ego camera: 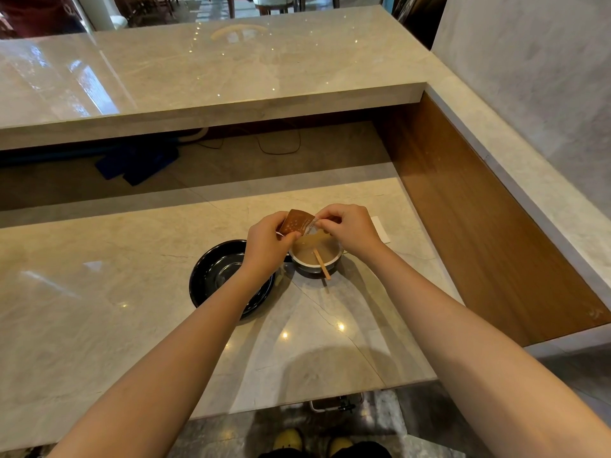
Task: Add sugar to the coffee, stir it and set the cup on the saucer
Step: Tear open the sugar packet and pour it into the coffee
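Both hands' fingers pinched on light, flimsy sugar sachet above cup; tear near corner.

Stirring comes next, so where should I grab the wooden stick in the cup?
Probably pinch the stick's bare near end, which sticks out over the cup's near rim. Come from above on the near side: it leans toward you, its far end sunk in coffee.

Glossy marble counter; glossy black saucer; wooden stirrer.
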`<state>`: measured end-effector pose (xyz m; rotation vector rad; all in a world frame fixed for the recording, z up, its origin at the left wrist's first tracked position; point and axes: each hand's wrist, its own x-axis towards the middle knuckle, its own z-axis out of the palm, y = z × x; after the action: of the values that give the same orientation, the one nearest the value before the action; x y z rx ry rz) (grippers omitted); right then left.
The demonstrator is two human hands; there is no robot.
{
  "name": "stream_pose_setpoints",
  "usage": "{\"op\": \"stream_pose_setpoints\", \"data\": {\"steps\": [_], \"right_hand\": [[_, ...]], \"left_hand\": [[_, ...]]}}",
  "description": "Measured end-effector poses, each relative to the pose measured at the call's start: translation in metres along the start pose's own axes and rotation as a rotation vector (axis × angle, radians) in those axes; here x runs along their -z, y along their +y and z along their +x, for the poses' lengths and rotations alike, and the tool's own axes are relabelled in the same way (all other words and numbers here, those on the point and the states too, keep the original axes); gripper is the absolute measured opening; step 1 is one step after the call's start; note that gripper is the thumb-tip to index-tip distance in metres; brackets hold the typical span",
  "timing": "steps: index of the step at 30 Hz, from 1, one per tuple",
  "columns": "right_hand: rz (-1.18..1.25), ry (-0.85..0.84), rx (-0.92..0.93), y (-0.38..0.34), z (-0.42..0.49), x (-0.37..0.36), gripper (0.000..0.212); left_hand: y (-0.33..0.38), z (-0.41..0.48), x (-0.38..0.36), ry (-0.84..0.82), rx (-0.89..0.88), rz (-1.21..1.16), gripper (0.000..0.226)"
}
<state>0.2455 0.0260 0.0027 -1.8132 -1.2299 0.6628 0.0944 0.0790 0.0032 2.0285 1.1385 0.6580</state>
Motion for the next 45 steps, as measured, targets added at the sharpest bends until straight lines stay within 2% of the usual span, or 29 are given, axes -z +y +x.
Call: {"op": "stream_pose_setpoints", "data": {"steps": [20,27,38,43,45], "right_hand": [[-0.048,-0.014,0.055,-0.0052,-0.0038,0.0030,0.013],[-0.012,-0.064,0.034,-0.0074,-0.0062,0.0026,0.013],[0.007,0.003,0.042,-0.0079,-0.0045,0.0011,0.012],[0.074,-0.037,0.016,-0.0070,-0.0068,-0.0003,0.025],[0.061,-0.055,0.021,-0.0079,-0.0055,0.0006,0.020]], "left_hand": [[-0.0023,-0.0033,-0.0019,-0.007,-0.009,0.036,0.030],[-0.0009,-0.0052,-0.0019,0.069,0.050,-0.089,0.025],[-0.0007,-0.0058,-0.0002,0.061,0.032,-0.077,0.026],[-0.0008,-0.0068,0.0003,0.123,0.180,-0.285,0.026],[0.0043,-0.0082,0.0006,0.097,0.243,-0.439,0.026]]}}
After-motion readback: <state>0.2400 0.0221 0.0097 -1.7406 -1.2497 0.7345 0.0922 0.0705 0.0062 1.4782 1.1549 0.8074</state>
